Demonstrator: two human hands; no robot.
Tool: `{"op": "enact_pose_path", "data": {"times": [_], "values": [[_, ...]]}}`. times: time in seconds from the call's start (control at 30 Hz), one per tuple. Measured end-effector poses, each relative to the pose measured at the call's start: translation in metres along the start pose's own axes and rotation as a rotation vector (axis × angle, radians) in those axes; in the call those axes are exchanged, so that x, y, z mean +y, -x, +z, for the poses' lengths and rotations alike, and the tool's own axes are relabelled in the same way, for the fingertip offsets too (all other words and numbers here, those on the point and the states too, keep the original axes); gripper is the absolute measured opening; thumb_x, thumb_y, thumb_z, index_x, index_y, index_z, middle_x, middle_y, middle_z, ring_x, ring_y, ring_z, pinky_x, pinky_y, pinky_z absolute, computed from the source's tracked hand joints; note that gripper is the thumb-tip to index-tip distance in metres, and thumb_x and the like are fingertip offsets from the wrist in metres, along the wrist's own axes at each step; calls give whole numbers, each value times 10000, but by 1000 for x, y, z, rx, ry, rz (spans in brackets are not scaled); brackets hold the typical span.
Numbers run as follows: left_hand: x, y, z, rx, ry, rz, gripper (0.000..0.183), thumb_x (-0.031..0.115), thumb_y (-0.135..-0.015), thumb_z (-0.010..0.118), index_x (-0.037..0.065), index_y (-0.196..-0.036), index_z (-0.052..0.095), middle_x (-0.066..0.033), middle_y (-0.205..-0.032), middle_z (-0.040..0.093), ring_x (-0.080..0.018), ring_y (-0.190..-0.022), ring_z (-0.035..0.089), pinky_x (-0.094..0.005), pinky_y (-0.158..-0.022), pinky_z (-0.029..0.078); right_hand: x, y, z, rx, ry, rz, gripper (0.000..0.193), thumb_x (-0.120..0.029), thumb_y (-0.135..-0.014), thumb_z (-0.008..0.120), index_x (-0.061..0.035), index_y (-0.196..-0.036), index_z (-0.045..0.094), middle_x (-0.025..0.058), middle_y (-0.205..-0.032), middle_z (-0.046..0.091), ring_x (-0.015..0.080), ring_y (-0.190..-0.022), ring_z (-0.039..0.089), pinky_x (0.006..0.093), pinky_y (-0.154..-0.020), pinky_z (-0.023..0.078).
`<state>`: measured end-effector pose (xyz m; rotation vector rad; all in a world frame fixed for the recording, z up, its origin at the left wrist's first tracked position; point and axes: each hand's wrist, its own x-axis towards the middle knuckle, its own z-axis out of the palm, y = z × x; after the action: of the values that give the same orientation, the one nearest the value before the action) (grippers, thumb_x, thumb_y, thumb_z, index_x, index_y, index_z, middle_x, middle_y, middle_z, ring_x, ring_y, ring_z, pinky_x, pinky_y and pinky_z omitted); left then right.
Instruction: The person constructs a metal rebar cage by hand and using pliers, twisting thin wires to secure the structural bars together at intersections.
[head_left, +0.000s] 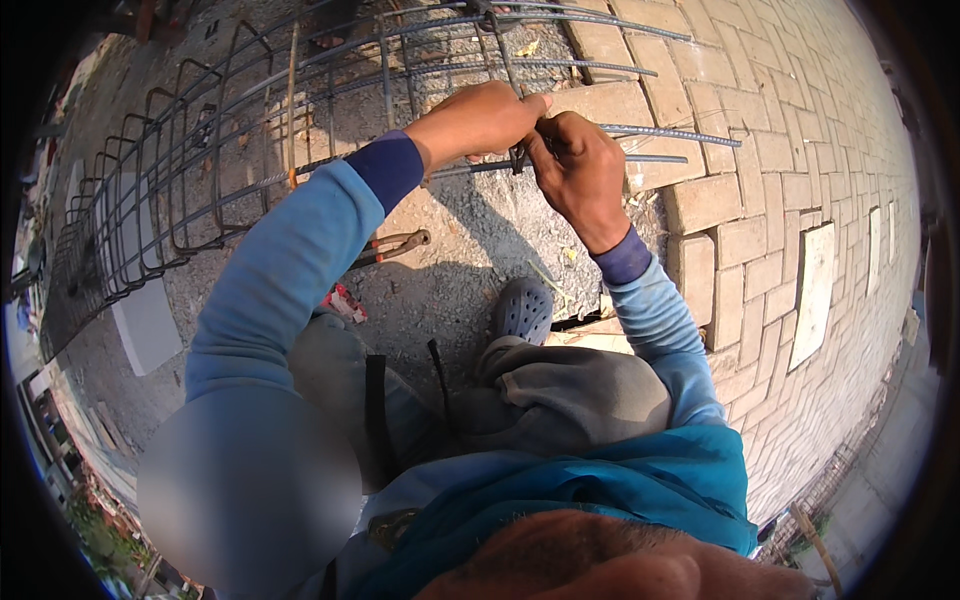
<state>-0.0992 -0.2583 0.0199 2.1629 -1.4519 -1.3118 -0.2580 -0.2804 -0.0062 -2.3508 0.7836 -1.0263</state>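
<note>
A long cage of steel rebar (355, 45) with bent stirrups (183, 210) stretches from the far left to just ahead of me. Both hands meet at a stirrup near the free right-hand bar ends (690, 133). My left hand (482, 120) is closed at this crossing, its thumb pointing right and its other fingers mostly hidden. Pressed close beside it, my right hand (582, 168) is closed in a pinch against the stirrup. Whatever lies between the fingers is too small or covered to name. Pincers with orange-red handles (400, 243) lie on the ground below my left forearm.
Paving blocks (760, 190) cover the right side, their raised edge beside the bar ends. A pale slab (815, 290) lies on them. My clog-covered foot (524, 308) stands on gravelly ground near a crumpled red packet (345, 302). A white board (145, 325) lies under the cage.
</note>
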Motion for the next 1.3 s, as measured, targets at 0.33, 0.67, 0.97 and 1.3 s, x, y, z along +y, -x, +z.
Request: {"op": "enact_pose_path", "data": {"times": [0.33, 0.67, 0.97, 1.3], "values": [[-8, -4, 6, 23, 101, 66, 617, 508, -930, 409, -48, -793, 639, -123, -583, 573, -203, -451, 532, -373, -468, 454, 11, 7, -9, -66, -50, -203, 203, -145, -732, 769, -48, -839, 627, 76, -640, 499, 252, -573, 516, 362, -532, 418], [-19, 5, 0, -214, 492, 17, 447, 434, -932, 453, 15, -890, 603, 17, -701, 459, -86, -543, 407, -267, -493, 413, -9, 21, -9, 3, -73, 221, 164, -143, -826, 704, -24, -731, 641, 85, -572, 546, 223, -442, 515, 333, -432, 393], [-19, 4, -7, -394, 420, 107, 465, 486, -899, 569, 33, -798, 595, 18, -597, 436, -84, -507, 452, -263, -510, 440, -36, 46, -3, -289, 120, 56, 217, -77, -818, 598, -6, -1022, 574, 130, -678, 604, 305, -539, 618, 400, -469, 489], [-21, 3, 0, -41, 26, 281, 598, 546, -880, 556, -10, -660, 578, -89, -535, 456, -181, -503, 489, -405, -478, 348, -49, 0, -19, -167, 109, -35, 109, -143, -815, 669, -70, -801, 590, 112, -645, 597, 290, -523, 601, 374, -454, 446]]}}
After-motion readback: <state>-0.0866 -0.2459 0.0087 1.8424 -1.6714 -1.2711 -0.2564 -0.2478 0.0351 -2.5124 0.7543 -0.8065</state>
